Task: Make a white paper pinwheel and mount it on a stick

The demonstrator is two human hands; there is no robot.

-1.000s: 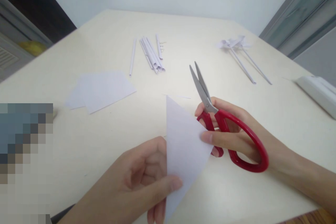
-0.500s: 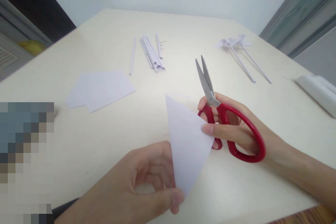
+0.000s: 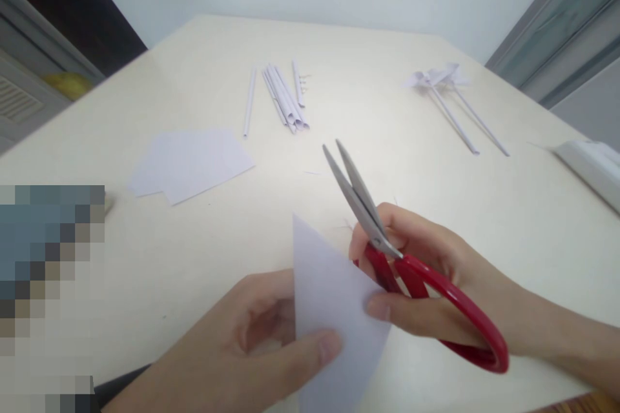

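A white sheet of paper (image 3: 322,297), with a pointed corner at the top, is held up between both hands near the table's front edge. My left hand (image 3: 261,335) grips its left side, the thumb pressed flat on the face and the fingers behind. My right hand (image 3: 436,277) pinches the right edge with the thumb. The same hand carries red-handled scissors (image 3: 378,242), the thumb through one loop. Their metal blades point up and left, slightly parted, and do not touch the paper. Part of the handles is hidden by the paper and the hand.
Flat white paper sheets (image 3: 194,164) lie at left. Behind stand out several rolled paper tubes (image 3: 285,100) and a single tube (image 3: 250,103). Two paper pinwheels (image 3: 438,77) on sticks lie at back right, near a white object (image 3: 593,168). Thin paper slivers (image 3: 312,173) are scattered mid-table.
The paper and scissors have come down and closer. My left thumb has shifted from the bottom corner up onto the sheet's face. The scissors have swung left, over the paper's right side.
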